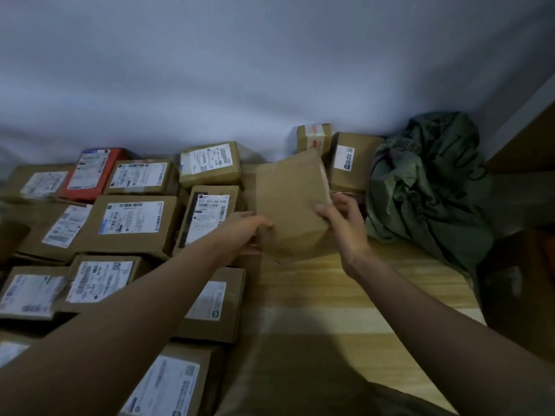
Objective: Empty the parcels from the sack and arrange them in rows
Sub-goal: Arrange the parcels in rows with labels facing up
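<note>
Fingers of the left hand (246,228) curl round the lower left edge of a plain brown parcel (291,205); the right hand (342,220) grips its right side, thumb on the face; the parcel is tilted above the wooden floor (345,289), just in front of two labelled boxes (345,157) by the wall (240,70); rows of labelled parcels (129,223) crowd the left, one red (90,174); the crumpled green sack (426,187) lies close on the right.
</note>
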A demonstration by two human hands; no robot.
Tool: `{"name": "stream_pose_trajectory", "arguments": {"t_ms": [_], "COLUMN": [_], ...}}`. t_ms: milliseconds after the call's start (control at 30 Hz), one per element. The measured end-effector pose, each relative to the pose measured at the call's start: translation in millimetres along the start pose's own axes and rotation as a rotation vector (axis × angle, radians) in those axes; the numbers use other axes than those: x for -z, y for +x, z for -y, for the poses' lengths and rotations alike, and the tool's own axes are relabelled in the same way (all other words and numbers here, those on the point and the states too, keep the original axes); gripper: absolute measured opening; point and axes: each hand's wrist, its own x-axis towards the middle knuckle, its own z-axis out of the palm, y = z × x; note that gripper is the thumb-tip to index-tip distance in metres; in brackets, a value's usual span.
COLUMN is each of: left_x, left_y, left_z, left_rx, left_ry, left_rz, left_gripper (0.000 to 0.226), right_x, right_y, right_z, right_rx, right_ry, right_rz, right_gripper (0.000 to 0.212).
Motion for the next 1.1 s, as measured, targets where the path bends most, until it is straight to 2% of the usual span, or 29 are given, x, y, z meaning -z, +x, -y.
{"name": "stream_pose_trajectory", "arguments": {"t_ms": [33, 100, 133, 200, 300, 400, 567, 633, 700, 767, 833, 933, 1033, 1100], "left_x": [0, -2, -2, 0, 7, 11, 9, 6, 2, -2, 0, 1, -6, -12], "left_y": [-3, -10, -12, -17, -21, -20, -18, -15, -15, -14, -4, 7, 19, 30], "left_z": [1, 0, -1, -3, 2, 12, 20, 22, 21, 22, 24, 14, -3, -18], "left_rx": [-0.011, -0.013, -0.003, -0.001, 0.033, 0.044, 0.062, 0.075, 0.081, 0.051, -0.044, -0.238, -0.387, -0.45], "left_ry": [0.02, -0.047, -0.126, -0.264, -0.38, -0.413, -0.414, -0.33, -0.137, 0.147, 0.293, 0.411, 0.61, 0.726], "left_rz": [-0.031, -0.03, -0.006, 0.072, 0.201, 0.212, 0.244, 0.206, 0.119, -0.028, -0.214, -0.37, -0.378, -0.364], "left_gripper": [0.045, 0.078, 0.095, 0.105, 0.11, 0.101, 0.08, 0.064, 0.052, 0.045, 0.044, 0.07, 0.083, 0.088], "right_x": [-3, -10, -13, -16, -19, -19, -21, -23, -22, -19, -16, -15, -13, -15], "right_y": [-7, -20, -25, -32, -37, -38, -43, -43, -41, -35, -26, -7, 24, 51], "right_z": [1, 5, 8, 15, 26, 28, 20, 9, -2, -11, -16, -12, 8, 23], "right_rx": [0.087, 0.296, 0.405, 0.493, 0.282, 0.199, 0.133, 0.097, 0.03, -0.093, -0.159, -0.072, 0.113, 0.244], "right_ry": [-0.143, -0.341, -0.38, -0.311, 0.025, 0.042, 0.023, -0.045, -0.143, -0.252, -0.282, -0.356, -0.509, -0.583], "right_rz": [-0.018, -0.061, -0.059, -0.02, 0.044, 0.1, 0.139, 0.096, 0.073, 0.083, 0.101, 0.021, -0.069, -0.052], "right_gripper": [0.06, 0.076, 0.078, 0.075, 0.059, 0.038, 0.039, 0.039, 0.038, 0.033, 0.023, 0.025, 0.017, 0.026]}}
